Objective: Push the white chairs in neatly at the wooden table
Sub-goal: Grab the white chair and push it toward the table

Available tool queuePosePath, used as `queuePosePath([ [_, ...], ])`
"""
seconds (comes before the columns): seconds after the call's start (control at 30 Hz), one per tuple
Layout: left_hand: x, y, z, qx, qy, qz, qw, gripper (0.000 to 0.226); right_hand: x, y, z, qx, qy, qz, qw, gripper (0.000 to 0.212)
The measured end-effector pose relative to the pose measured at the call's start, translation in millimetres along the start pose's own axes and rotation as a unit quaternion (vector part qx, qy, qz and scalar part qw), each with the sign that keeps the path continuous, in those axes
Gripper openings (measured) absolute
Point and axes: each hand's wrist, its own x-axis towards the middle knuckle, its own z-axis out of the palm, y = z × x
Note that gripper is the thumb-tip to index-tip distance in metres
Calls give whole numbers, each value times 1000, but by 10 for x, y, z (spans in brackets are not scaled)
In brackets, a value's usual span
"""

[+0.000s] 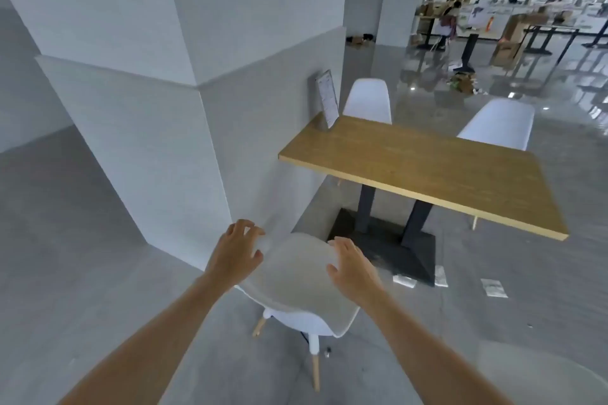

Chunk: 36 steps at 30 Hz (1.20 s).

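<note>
I am looking down at two bare forearms reaching forward. My left hand (237, 251) curls its fingers over the top left edge of a white moulded plastic chair with pale wooden legs (297, 286), at about six o'clock in my view; my right hand (350, 268) lies on the top right edge of the same backrest, fingers bent over the rim and thumb on the near side. This chair stands apart from the rectangular light wooden table with black metal pedestal legs (424, 163), which sits at about one o'clock, its left end against a grey wall. Beyond the table, at twelve o'clock, a second white chair (367, 102) is close against the far edge, and a third white chair (500, 123) at two o'clock is angled beside it. A clear upright sign holder (327, 99) stands on the table's far left corner; its print is too small to read.
</note>
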Motion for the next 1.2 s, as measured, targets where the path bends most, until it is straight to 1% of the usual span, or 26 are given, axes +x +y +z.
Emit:
queuePosePath([
  [0.07,5,-162,195,-40,-44,-66,996,44,23,-26,232,10,-38,32,999,48],
  [0.17,17,-432,530,-75,-117,-123,983,42,51,-67,584,25,-109,71,991,46],
  [0.23,114,-604,724,-106,-153,-161,969,41,176,-80,861,39,-136,100,985,45],
  [0.27,152,-682,800,-125,-177,-183,959,41,245,-98,1012,45,-147,119,981,45],
  [0.4,320,-1008,1064,-214,-224,-271,911,41,478,-249,1618,103,-187,222,951,39],
  [0.47,425,-1166,1198,-246,-235,-305,890,47,534,-298,1882,133,-191,261,937,34],
  [0.53,555,-1365,1391,-295,-211,-354,862,59,539,-333,2110,170,-175,302,922,30],
  [0.57,615,-1410,1427,-311,-197,-377,850,64,532,-338,2206,186,-155,323,915,28],
  [0.6,666,-1421,1444,-327,-183,-397,838,60,517,-349,2263,197,-127,345,909,25],
  [0.63,701,-1410,1458,-347,-177,-418,821,49,502,-370,2282,203,-97,368,902,23],
  [0.67,727,-1373,1465,-383,-177,-444,791,34,492,-365,2314,207,-71,396,892,24],
  [0.7,746,-1357,1518,-431,-183,-474,746,26,488,-364,2317,221,-52,437,870,33],
  [0.73,752,-1363,1582,-474,-193,-500,698,22,493,-354,2341,249,-29,491,834,46],
  [0.77,741,-1380,1637,-516,-200,-520,650,21,519,-347,2354,306,-2,550,777,56],
  [0.8,725,-1397,1657,-543,-203,-534,615,21,550,-318,2383,393,30,595,701,59],
  [0.83,698,-1412,1689,-562,-211,-539,591,22,575,-293,2417,498,64,612,611,54],
  [0.87,678,-1426,1709,-571,-215,-544,576,24,595,-272,2446,600,78,600,524,47],
  [0.9,674,-1426,1719,-582,-218,-548,561,26,615,-258,2473,656,91,586,467,40],
  [0.93,682,-1429,1720,-589,-221,-549,550,28,640,-246,2511,678,101,580,439,38],
  [0.97,702,-1432,1726,-596,-221,-547,545,30,669,-245,2537,685,110,580,428,38],
  [1.03,754,-1447,1753,-607,-210,-540,544,35,731,-223,2553,676,124,592,421,36],
  [1.1,778,-1432,1760,-623,-194,-534,538,36,778,-173,2540,674,131,603,406,33],
  [1.17,765,-1365,1752,-632,-189,-525,538,36,784,-99,2515,682,136,602,392,39],
  [1.2,761,-1321,1752,-637,-184,-523,535,36,782,-62,2500,686,135,598,392,44],
])
